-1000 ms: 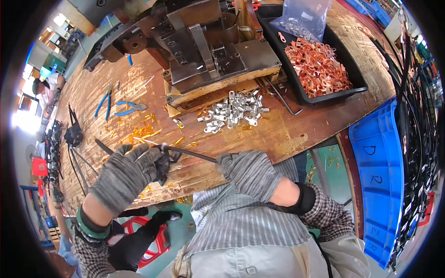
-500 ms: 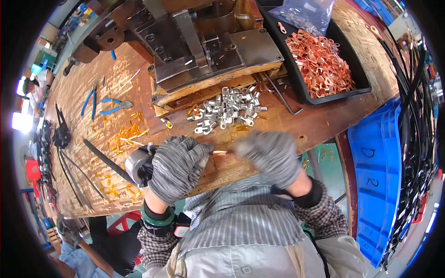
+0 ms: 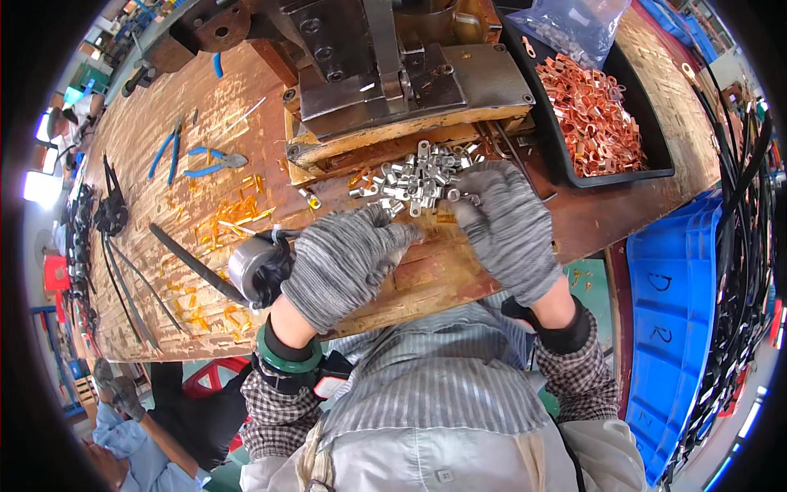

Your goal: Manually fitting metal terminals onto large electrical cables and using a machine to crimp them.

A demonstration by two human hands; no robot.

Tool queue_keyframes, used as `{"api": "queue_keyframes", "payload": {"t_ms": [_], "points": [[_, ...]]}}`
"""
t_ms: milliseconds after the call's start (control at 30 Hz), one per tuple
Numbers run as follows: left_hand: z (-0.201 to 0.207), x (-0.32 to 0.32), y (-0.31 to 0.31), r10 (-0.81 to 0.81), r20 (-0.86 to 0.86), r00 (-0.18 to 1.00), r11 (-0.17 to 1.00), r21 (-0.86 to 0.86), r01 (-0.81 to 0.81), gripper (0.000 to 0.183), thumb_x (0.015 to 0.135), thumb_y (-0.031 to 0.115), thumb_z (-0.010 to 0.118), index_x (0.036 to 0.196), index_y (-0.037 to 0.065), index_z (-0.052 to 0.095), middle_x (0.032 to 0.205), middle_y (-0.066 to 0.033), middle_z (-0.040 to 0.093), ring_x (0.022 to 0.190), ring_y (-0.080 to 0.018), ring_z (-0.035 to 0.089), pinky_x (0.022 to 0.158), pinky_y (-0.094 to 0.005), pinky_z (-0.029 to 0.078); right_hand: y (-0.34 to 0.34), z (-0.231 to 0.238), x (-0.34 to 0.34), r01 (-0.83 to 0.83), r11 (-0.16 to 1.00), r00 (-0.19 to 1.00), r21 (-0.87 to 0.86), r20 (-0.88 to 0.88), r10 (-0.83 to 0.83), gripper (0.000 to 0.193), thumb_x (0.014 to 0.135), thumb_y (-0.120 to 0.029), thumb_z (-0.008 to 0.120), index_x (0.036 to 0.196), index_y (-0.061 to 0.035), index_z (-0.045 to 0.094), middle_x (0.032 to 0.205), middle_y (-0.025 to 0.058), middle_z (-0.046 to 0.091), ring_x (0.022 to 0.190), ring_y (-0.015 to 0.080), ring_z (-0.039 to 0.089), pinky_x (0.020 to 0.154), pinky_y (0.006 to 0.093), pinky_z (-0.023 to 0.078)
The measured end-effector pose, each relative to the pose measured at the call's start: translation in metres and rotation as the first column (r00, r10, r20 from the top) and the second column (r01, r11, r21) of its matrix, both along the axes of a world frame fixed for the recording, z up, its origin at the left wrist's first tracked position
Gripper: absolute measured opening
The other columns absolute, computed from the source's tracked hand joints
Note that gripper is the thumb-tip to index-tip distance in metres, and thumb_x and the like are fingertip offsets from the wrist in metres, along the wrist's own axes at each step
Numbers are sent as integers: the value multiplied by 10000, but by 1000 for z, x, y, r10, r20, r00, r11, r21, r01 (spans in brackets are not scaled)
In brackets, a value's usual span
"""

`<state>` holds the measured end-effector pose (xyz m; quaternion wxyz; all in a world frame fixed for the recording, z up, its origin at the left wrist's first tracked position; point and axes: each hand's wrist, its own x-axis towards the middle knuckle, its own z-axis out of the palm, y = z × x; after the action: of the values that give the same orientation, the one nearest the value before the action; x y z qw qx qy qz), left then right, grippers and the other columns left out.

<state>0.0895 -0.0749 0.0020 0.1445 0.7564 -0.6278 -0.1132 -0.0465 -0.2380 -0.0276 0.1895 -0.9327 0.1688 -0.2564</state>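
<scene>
A pile of silver cable lugs (image 3: 420, 176) lies on the wooden bench in front of a dark metal press (image 3: 385, 90). My right hand (image 3: 512, 234), in a grey striped knit glove, is at the pile's right edge, thumb and forefinger closed on a silver lug. My left hand (image 3: 348, 262), gloved alike, is closed just below the pile; the cable end in it is mostly hidden by the fingers. Beside its wrist sits a black cable bundle with a round silver metal part (image 3: 252, 266). A yellow-banded lug (image 3: 310, 198) lies apart, left of the pile.
Blue-handled pliers (image 3: 215, 161) and scattered yellow sleeve pieces (image 3: 234, 221) lie at the left. A black tray (image 3: 648, 164) of copper lugs (image 3: 586, 119) stands at the right, above a blue crate (image 3: 672, 312). Black cables (image 3: 742, 328) hang beyond. Another person (image 3: 135, 443) sits lower left.
My right hand has moved up and right to the lug pile and closed on a lug. My left hand has shifted slightly right; the bare copper end seen before is now hidden.
</scene>
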Motion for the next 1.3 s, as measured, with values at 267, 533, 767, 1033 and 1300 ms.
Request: {"api": "queue_keyframes", "payload": {"t_ms": [267, 533, 767, 1033, 1300], "points": [[-2, 6, -3, -16, -79, 997, 976, -217, -2, 226, 840, 215, 518, 1017, 116, 615, 883, -99, 587, 699, -276, 552, 628, -384, 437, 20, 14, -21, -35, 382, 999, 924, 33, 12, 172, 836, -146, 601, 925, 1, 593, 752, 22, 584, 663, 66, 544, 613, 228, 461], [-4, 8, 0, -10, 4, 1000, 968, -252, 10, 237, 845, 232, 518, 1004, 86, 614, 843, -109, 603, 697, -278, 554, 625, -373, 442, 33, 11, -18, -78, 263, 996, 962, 64, 61, 170, 850, -124, 573, 948, 11, 606, 758, 42, 615, 670, 80, 574, 611, 228, 469], [-4, 4, 0, 0, 71, 997, 983, -184, 14, 254, 845, 253, 514, 1022, 100, 613, 829, -106, 595, 685, -270, 550, 601, -374, 434, 34, 13, -18, -84, 141, 995, 986, 76, 58, 176, 861, -135, 570, 967, 2, 604, 777, 24, 629, 657, 62, 565, 602, 200, 466], [3, 2, -3, 32, -4, 999, 998, -62, -32, 308, 824, 214, 528, 1118, 137, 582, 848, -100, 557, 751, -283, 535, 651, -378, 427, 37, 8, -15, -130, 51, 991, 990, 129, 22, 172, 861, -135, 575, 954, 6, 603, 783, 32, 640, 646, 56, 573, 568, 182, 463], [4, 2, -6, -3, 54, 999, 998, -56, 6, 332, 827, 216, 516, 1146, 142, 567, 829, -105, 559, 724, -284, 536, 623, -384, 427, 34, 8, -15, -162, 122, 986, 979, 157, 47, 167, 858, -123, 575, 950, 14, 605, 792, 41, 635, 669, 68, 577, 580, 194, 468]]}}
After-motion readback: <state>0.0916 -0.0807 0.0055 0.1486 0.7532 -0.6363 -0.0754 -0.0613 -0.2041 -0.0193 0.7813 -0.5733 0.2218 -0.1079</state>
